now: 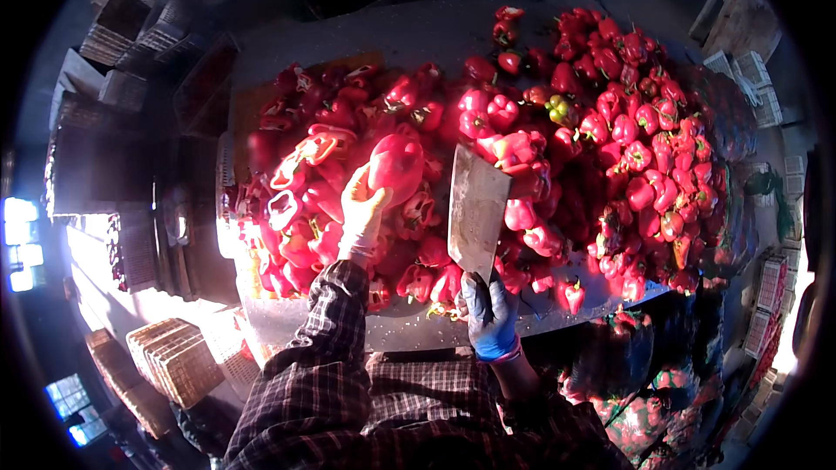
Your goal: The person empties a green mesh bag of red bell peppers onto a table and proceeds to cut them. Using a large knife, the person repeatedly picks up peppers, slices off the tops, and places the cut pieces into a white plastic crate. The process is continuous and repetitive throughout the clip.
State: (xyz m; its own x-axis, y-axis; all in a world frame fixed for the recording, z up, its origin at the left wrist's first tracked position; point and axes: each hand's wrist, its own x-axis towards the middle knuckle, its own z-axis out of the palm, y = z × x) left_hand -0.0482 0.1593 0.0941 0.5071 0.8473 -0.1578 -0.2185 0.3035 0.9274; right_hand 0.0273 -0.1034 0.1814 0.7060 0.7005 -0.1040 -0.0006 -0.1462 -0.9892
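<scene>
My left hand (363, 209), in a pale glove, holds a red bell pepper (396, 170) above the pile. In a blue glove, my right hand (488, 313) grips a broad cleaver (478, 209), its blade pointing away from me. Cut red peppers (313, 150) lie heaped on the left, some with their hollow insides showing. To the right of the blade spreads a large heap of whole red peppers (640, 192), with one yellow-green pepper (558, 109) among them. The cleaver's handle is mostly hidden by my fingers.
The peppers lie on a metal-looking table (418, 333) whose near edge runs just before my body. Stacked plastic crates (175, 362) stand at the lower left. Filled mesh bags of peppers (643, 427) are at the lower right, with more crates (757, 88) beyond the table's right end.
</scene>
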